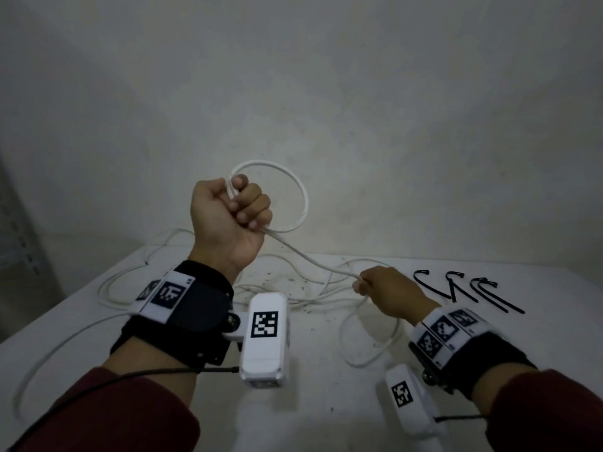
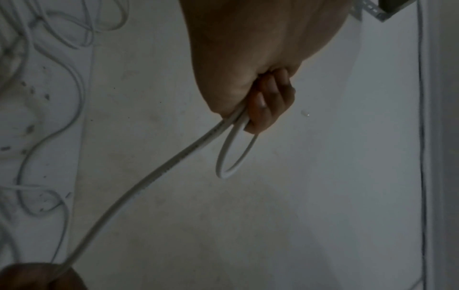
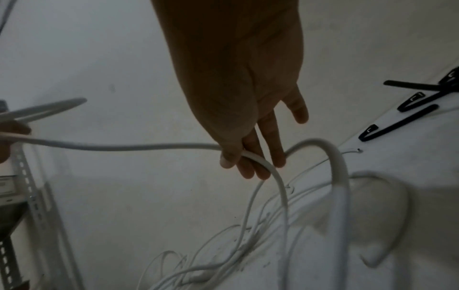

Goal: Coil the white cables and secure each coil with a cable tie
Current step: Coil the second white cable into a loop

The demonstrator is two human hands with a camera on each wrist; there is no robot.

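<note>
Wrist-worn camera units, two, strapped at both forearms, nearest the head view. Left hand: raised, fingers curled tight round one loop of white cable. Right hand: low over the table, cable pinched between thumb and forefingers, little finger spread apart. Remaining cable: loose tangle on the table. Cable ties, black, unused, beside the right hand.

Method advised: next loop to be matched to the first, slack fed without twist, coil kept gripped.

Indistinct: cable count, cable ends, left palm contents.
</note>
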